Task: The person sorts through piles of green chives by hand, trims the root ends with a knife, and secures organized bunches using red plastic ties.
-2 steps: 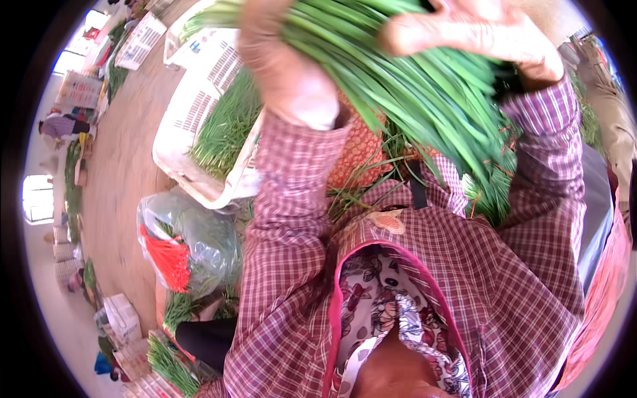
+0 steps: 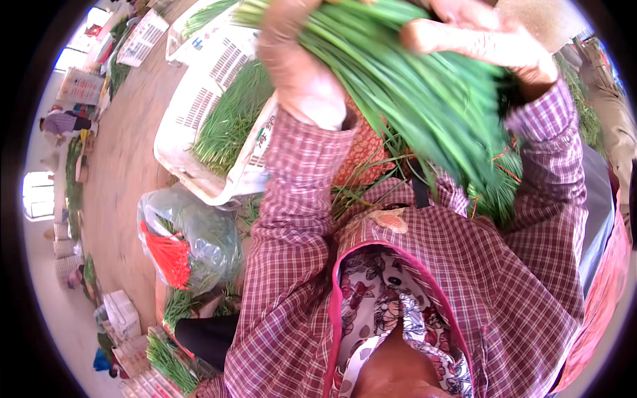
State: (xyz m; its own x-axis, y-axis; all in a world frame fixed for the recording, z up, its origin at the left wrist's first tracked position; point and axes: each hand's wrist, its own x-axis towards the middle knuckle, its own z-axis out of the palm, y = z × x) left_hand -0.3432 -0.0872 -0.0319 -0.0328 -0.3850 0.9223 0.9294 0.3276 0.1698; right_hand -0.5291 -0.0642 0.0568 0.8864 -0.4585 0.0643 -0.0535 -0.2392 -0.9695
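Observation:
A large bunch of garlic chives [image 2: 411, 99] stretches across the top of the view, its long leaves slanting down to the right and smeared by motion. My left hand [image 2: 298, 73] is closed around its left part, with the fingertips hidden or cut off by the upper edge. Over the bunch's right side lies my right hand [image 2: 488, 43], thumb stretched out across the leaves and fingers apart from it. Below the leaf ends, a tied green bundle [image 2: 494, 202] with red bands rests by my right forearm. Loose leaves lie over the orange patterned cloth [image 2: 361, 156].
At my left stands a white plastic crate [image 2: 215, 192] with green chives [image 2: 232, 126] in it. Nearby are a clear plastic bag [image 2: 215, 232] and red ties [image 2: 168, 255]. Farther left, a person [image 2: 63, 124] bends near crates and greens. A grey-blue surface [image 2: 596, 199] is at right.
Both my hands have shifted a little to the right with the bunch. Its leafy ends have swung and look more blurred.

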